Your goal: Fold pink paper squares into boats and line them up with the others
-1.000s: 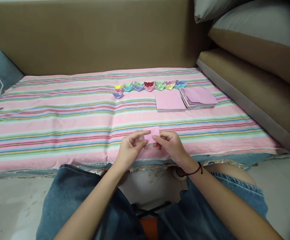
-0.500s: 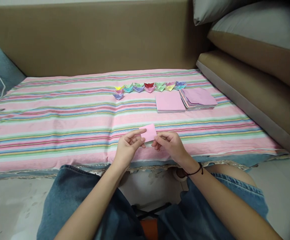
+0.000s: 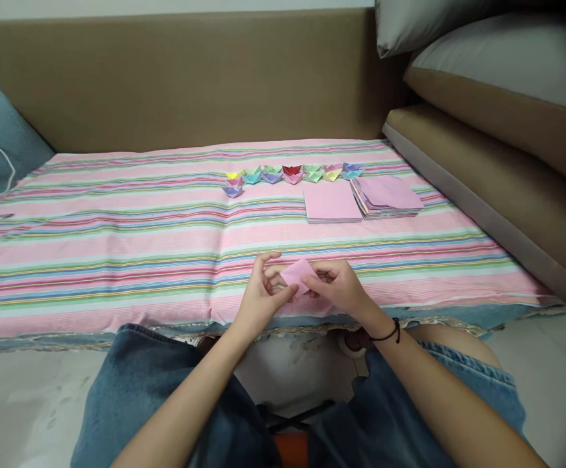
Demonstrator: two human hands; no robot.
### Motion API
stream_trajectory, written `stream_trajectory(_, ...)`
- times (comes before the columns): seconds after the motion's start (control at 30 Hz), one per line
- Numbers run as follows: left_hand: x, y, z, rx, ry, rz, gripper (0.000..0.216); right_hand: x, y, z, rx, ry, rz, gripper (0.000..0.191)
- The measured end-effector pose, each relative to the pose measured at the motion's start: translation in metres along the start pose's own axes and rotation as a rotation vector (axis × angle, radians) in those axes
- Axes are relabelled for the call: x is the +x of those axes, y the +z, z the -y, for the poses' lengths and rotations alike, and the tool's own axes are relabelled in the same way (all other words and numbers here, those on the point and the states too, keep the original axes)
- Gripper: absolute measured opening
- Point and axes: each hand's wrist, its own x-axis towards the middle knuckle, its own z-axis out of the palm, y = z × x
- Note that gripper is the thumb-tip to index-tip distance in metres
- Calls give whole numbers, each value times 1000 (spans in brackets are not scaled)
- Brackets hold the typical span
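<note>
The person's left hand (image 3: 263, 296) and right hand (image 3: 339, 289) meet at the near edge of a striped cloth (image 3: 117, 247), at about six o'clock on the cloth. Between them is a small folded pink paper (image 3: 296, 274). Both hands pinch it: the right hand's fingertips close on its three o'clock side, and the left thumb presses its near corner while the left forefinger arches over its far edge. The paper is lifted just off the cloth and tilted. A thin dark band (image 3: 385, 335) circles the right wrist.

From the hands, at about twelve o'clock and well apart, a row of small folded paper boats (image 3: 293, 173) in mixed colours lies across the cloth. One purple boat (image 3: 233, 191) sits just nearer than the row's nine o'clock end. Whether anything lies inside the boats cannot be told.

At about one o'clock from the hands lies a flat stack of pink sheets (image 3: 332, 201). Just beside it at three o'clock is a thicker stack of mixed sheets (image 3: 388, 195) with a pale purple sheet on top.

A brown sofa back (image 3: 190, 78) rises behind the cloth. Cushions (image 3: 498, 65) are piled at two o'clock. Blue jeans (image 3: 156, 390) fill the view at six o'clock.
</note>
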Motion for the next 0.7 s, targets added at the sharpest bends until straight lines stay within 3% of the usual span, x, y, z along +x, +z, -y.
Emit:
stream_trajectory(0.1,1,-5,-5,104,-29,-20,56,-1,-4,0,-141,-58,81,24)
stream_trajectory(0.23,0,-7,-8,171,-14,-35,61,-1,-2,1,-260,-139,60,25)
stream_trajectory(0.4,-2,-7,-11,181,0,-10,61,-2,-1,4,-276,-167,54,25)
stream_trajectory(0.7,2,-7,-8,95,-10,-73,56,-3,5,7,-225,-140,41,22)
